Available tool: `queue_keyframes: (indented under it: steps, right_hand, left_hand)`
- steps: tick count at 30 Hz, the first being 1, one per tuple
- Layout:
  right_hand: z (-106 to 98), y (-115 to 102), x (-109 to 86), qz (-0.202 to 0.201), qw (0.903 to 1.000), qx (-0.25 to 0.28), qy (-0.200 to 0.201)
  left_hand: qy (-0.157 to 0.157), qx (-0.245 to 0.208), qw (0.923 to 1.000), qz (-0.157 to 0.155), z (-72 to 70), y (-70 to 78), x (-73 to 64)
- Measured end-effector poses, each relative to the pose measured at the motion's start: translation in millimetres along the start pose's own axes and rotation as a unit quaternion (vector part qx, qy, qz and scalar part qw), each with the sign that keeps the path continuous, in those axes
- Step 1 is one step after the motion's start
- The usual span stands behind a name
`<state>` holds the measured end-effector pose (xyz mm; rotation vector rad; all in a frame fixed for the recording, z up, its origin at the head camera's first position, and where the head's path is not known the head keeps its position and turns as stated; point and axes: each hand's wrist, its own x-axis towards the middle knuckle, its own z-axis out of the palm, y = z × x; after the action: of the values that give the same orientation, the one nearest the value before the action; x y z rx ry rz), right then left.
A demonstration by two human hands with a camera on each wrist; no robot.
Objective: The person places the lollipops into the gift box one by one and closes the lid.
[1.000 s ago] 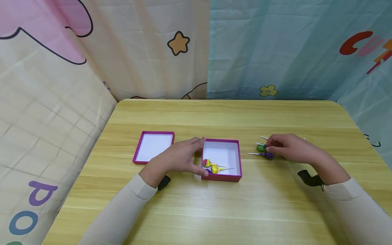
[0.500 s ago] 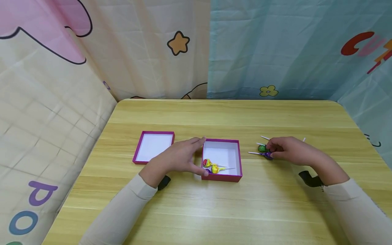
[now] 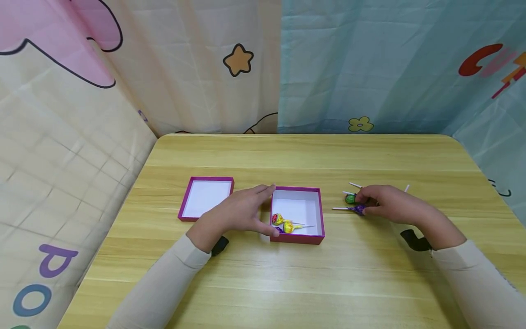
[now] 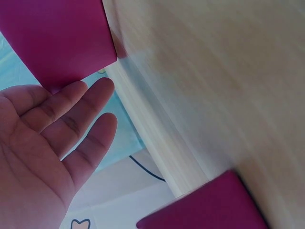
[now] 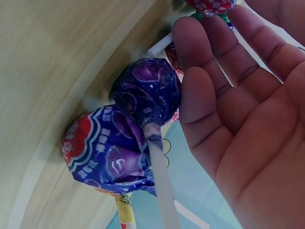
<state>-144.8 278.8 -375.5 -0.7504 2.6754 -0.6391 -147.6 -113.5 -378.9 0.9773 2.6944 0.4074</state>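
Observation:
My left hand (image 3: pixel 242 210) spans the left side of a magenta box (image 3: pixel 298 239) with white inside. Its thumb rests at the near corner and its index finger at the far one; in the left wrist view the other fingers extend loosely beside the wall. Inside lie two yellow lollipops (image 3: pixel 289 227) and a partly hidden purple one. Over several lollipops on the right is my right hand (image 3: pixel 390 201), thumb at a purple lollipop (image 3: pixel 359 209) and index finger by a green lollipop (image 3: pixel 350 198). I cannot tell whether it pinches one. Purple-wrapped lollipops (image 5: pixel 112 150) lie beside its little finger.
The shallow magenta lid (image 3: pixel 207 198) lies inside-up left of the box, partly behind my left wrist. White sticks (image 3: pixel 407 188) of other lollipops poke out behind my right hand. Printed curtains (image 3: pixel 361 68) hang along the table's back and sides.
My right thumb has moved from beside the green lollipop to the purple one, whose stick has turned slightly. My left hand and the box have stayed put.

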Motion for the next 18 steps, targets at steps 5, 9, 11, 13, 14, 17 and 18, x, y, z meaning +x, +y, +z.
queue_keyframes:
  steps: [5,9,11,13,14,17,18]
  right_hand:
    - [0.6,-0.2,1.1,0.001,0.9998,-0.007,-0.017]
    - [0.9,0.3,2.8,0.004,0.9994,-0.014,-0.030]
    - [0.9,1.0,3.2,0.002,0.9992,-0.019,-0.034]
    - [0.7,0.5,3.3,0.006,0.9991,-0.021,-0.036]
    - [0.6,0.1,3.1,0.007,0.9991,-0.022,-0.036]
    - [0.3,-1.6,2.4,0.008,0.9991,-0.016,-0.038]
    - [0.3,-2.6,2.1,0.009,0.9992,-0.012,-0.037]
  left_hand:
    - [0.001,0.000,1.0000,-0.002,0.4,-0.3,0.3]
    - [0.002,0.003,1.0000,-0.002,0.6,-0.6,0.4]
    - [0.002,0.004,1.0000,-0.002,0.6,-0.7,0.4]
    - [0.003,0.003,1.0000,-0.002,0.6,-0.9,0.6]
    - [0.003,0.002,1.0000,-0.001,0.6,-1.0,0.6]
    - [0.002,0.000,1.0000,0.000,0.9,-1.2,0.6]
    - [0.002,-0.001,1.0000,0.000,1.0,-1.3,0.6]
